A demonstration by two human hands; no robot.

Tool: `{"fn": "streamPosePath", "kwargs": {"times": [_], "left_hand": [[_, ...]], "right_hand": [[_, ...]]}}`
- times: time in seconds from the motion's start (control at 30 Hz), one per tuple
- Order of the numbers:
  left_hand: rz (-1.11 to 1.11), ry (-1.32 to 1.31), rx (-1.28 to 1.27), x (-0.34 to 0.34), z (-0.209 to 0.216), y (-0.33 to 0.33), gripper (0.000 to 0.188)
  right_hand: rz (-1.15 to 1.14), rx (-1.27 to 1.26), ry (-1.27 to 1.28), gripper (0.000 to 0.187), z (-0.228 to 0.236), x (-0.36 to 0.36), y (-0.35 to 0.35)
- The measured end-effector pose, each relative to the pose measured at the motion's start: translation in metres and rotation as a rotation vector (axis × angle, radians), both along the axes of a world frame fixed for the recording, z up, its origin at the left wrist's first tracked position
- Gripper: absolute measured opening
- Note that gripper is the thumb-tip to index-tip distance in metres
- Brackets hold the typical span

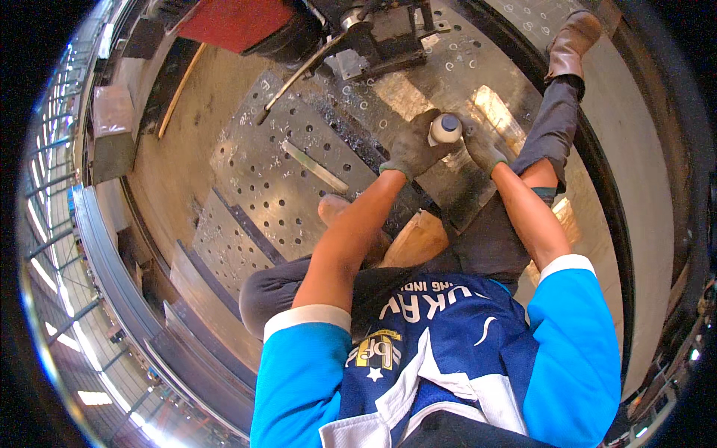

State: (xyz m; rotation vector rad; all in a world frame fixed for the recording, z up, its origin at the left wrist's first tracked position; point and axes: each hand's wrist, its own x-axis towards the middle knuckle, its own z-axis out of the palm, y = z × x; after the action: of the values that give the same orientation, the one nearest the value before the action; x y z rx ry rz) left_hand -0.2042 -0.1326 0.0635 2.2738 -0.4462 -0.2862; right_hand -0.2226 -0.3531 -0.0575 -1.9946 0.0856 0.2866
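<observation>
Between my gloved hands stands a small white bottle (446, 129) with a dark round top, seen from above. My left hand (418, 145), in a grey work glove, is closed around its left side. From the right, my right hand (482, 143), gloved the same way, has its fingers closed against the bottle's other side. Both hands are over the metal plate, past my bent left leg. Below the left wrist, a pale flat strip (315, 166) lies on a perforated steel plate (258, 175).
A machine with a black base (381, 48) and a long lever (302, 78) stands ahead, beside a red panel (239, 24). Metal shavings are scattered near it. A wooden block (418, 239) lies close to my lap. Long steel beams (119, 261) run along the left.
</observation>
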Motion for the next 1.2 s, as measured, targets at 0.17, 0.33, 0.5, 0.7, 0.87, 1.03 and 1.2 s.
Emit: {"fn": "streamPosePath", "kwargs": {"times": [0.17, 0.33, 0.5, 0.7, 0.87, 1.03, 1.2], "left_hand": [[0.145, 0.162, -0.049, 0.010, 0.012, 0.003, 0.081], [0.420, 0.318, -0.120, 0.005, 0.017, 0.020, 0.078], [0.635, 0.385, -0.242, 0.010, 0.030, 0.049, 0.089], [0.457, -0.654, 0.804, 0.058, 0.084, 0.174, 0.092], [0.315, -0.309, 0.633, 0.111, 0.079, 0.244, 0.068], [0.352, -0.023, 0.678, 0.126, 0.055, 0.268, 0.034], [0.399, 0.070, 0.545, 0.124, 0.030, 0.265, 0.031]], "right_hand": [[0.003, -0.094, -0.065, 0.040, -0.015, 0.002, 0.021], [-0.172, 0.578, 0.031, 0.043, 0.024, -0.012, 0.075], [0.044, 0.300, 0.095, 0.041, 0.046, 0.011, 0.103], [0.559, -0.218, -0.073, 0.037, 0.049, 0.018, 0.126], [0.517, -0.040, 0.047, 0.036, 0.044, 0.018, 0.144], [0.444, 0.069, 0.145, 0.035, 0.029, 0.025, 0.148], [0.403, 0.122, 0.237, 0.035, 0.026, 0.029, 0.150]]}}
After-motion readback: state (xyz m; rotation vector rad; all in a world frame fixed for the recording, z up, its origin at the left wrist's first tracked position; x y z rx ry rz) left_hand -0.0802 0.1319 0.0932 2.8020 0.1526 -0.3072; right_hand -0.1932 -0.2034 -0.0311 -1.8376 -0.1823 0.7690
